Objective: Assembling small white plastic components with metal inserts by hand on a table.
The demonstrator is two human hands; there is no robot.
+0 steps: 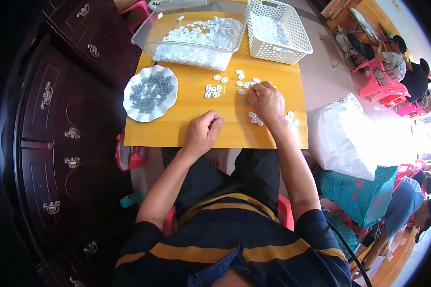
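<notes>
My left hand (205, 132) rests near the table's front edge, its fingers curled and the thumb pressed against them; whatever it may hold is hidden. Further right, my right hand (269, 104) reaches over the tabletop with fingertips pinched together, pointing down among small white oval plastic pieces with two dark spots each. What lies in that pinch is too small to make out. Loose white pieces (212, 91) form a cluster ahead of my left hand, and more pieces (255, 118) lie beside my right wrist. A white scalloped plate (131, 106) holds many small grey screw-like parts (151, 91).
A clear plastic bin (143, 39) full of white pieces stands at the back of the yellow table (177, 136). Beside it is a white perforated basket (277, 55). Dark drawers (48, 119) line the left; large bags (345, 138) and other people are at right.
</notes>
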